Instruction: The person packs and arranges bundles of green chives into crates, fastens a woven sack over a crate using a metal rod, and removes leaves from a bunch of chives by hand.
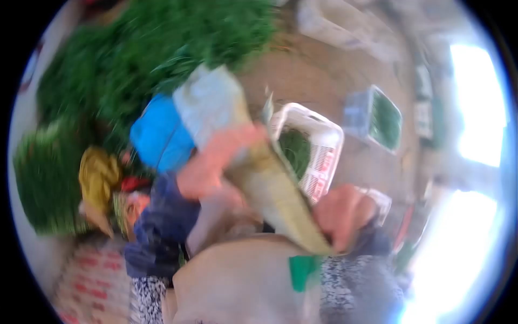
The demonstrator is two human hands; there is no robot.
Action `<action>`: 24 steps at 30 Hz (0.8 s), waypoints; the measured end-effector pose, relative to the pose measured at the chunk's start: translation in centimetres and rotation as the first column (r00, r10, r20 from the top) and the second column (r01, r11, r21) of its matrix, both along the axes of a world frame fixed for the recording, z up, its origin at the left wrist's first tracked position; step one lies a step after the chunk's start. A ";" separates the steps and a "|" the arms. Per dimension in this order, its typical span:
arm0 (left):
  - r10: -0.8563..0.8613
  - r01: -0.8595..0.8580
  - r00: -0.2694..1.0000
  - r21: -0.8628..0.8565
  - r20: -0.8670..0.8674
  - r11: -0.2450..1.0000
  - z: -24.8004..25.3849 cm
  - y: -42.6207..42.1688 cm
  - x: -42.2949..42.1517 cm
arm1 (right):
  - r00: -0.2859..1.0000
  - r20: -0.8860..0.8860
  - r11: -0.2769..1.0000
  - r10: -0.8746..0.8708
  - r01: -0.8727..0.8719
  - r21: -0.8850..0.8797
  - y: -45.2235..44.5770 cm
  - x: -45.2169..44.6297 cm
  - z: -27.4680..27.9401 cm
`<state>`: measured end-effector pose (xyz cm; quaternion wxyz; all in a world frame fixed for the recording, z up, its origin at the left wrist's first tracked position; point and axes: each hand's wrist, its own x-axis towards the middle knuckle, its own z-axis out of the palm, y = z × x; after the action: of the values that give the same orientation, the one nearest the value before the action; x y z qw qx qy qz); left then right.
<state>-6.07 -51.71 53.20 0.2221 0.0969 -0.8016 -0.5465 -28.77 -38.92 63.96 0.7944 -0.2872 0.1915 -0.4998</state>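
A long, folded sheet (275,189), whitish at its upper end and yellowish lower down, slants across the view in front of me. My left hand (216,162) is closed around its middle, blurred by motion. Lower right, my right hand (345,216) grips the sheet's other end, fingers curled over the edge. Beneath both hands, a beige cloth (243,281) with a green patch (302,272) covers my lap. Just beyond my left hand is a bright blue rounded thing (162,132) whose kind I cannot make out.
A large heap of green stalks (156,43) fills the upper left, with a bundle (46,178) below it. Yellow cloth (100,175) lies beside that. A white basket (332,154) and a clear tub (360,116), both holding greens, stand beyond the sheet on the brown floor (302,75).
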 end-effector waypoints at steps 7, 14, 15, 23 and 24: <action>-0.612 0.558 0.787 0.327 0.085 0.763 -1.3 -4.2 -18.1 | 0.979 -0.181 0.996 -0.089 0.089 -0.006 -2.0 -15.0 -4.4; -0.709 0.788 0.501 0.076 0.496 0.610 -4.0 -8.2 -29.4 | 0.544 -0.243 0.585 -0.804 0.797 -0.150 4.6 -25.5 -0.9; -0.626 0.838 0.454 -0.065 0.635 0.541 -2.7 -7.1 -32.5 | 0.457 -0.230 0.497 -0.859 0.852 -0.166 6.6 -27.1 0.5; -0.488 0.874 0.486 -0.411 0.725 0.260 -5.3 -19.1 -39.2 | -0.466 -0.305 -0.396 -0.830 0.879 -0.265 13.4 -32.2 3.0; -0.524 0.885 0.457 -0.310 0.718 0.348 -5.5 -20.5 -41.3 | -0.471 -0.252 -0.426 -0.845 0.879 -0.214 12.1 -33.6 2.5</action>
<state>-47.38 -72.24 47.68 -0.2475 -0.2232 -0.9164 -0.2216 -62.39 -26.78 66.42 -0.0299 -0.0231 0.4931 -0.8691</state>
